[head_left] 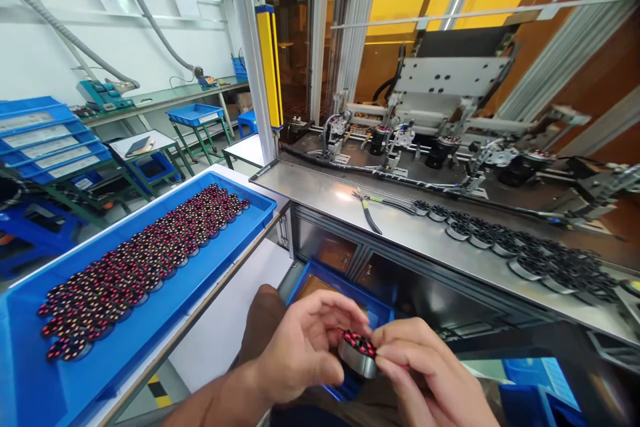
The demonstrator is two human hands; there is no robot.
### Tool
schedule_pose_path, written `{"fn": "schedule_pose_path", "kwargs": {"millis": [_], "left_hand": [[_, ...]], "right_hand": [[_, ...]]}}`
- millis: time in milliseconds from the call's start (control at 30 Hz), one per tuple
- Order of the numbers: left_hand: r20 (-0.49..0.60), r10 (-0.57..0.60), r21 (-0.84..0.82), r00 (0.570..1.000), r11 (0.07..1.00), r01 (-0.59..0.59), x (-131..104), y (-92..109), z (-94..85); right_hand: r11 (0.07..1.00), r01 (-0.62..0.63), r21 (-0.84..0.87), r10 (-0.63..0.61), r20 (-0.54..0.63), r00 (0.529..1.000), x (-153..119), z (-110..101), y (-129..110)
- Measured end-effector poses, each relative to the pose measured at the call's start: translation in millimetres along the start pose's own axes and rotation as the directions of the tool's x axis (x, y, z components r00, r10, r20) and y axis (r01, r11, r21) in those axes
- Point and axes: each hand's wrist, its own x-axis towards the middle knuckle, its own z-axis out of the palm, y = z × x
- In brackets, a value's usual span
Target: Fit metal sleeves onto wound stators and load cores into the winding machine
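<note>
In front of my lap is a wound motor stator (358, 355), a silvery metal ring with red and black coils showing on top, slightly tilted. My right hand (425, 360) pinches its right edge between thumb and fingers. Around its left side curl the fingers of my left hand (310, 337), thumb close against the ring; part of their contact is hidden. To the left, a long blue tray (210, 287) carries many similar stators (145, 253) with red and copper-coloured windings, packed in rows.
On the metal ledge (320, 190) lie green-handled pliers (373, 207) and a row of black-topped metal rings (505, 247). Behind it stands a winding machine (445, 80) with several stations. A yellow light-curtain post (270, 67) rises at its left. A blue bin (383, 313) sits below my hands.
</note>
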Motion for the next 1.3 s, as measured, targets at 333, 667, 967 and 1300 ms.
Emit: {"fn": "schedule_pose_path", "kwargs": {"millis": [333,667,967,1300], "left_hand": [[0.008,-0.275,-0.176,0.961,0.946,0.272,-0.1,3.5,2.9],[-0.077,-0.176,-0.088,0.981,0.982,0.169,-4.5,6.6,4.9],[0.154,-0.264,-0.291,0.952,0.909,0.299,19.5,1.7,5.1],[0.063,-0.106,-0.234,0.992,0.965,0.118,14.2,13.9,16.8]], "right_hand": [[0.994,0.110,-0.021,-0.108,0.065,0.992,10.3,-10.3,-6.2],[1.000,0.011,0.002,-0.011,0.109,0.994,12.3,-17.5,-1.1],[0.987,-0.141,0.081,0.124,0.189,0.974,33.4,-24.3,-11.3],[0.978,-0.197,-0.068,0.204,0.110,0.973,36.3,-32.0,-20.5]]}}
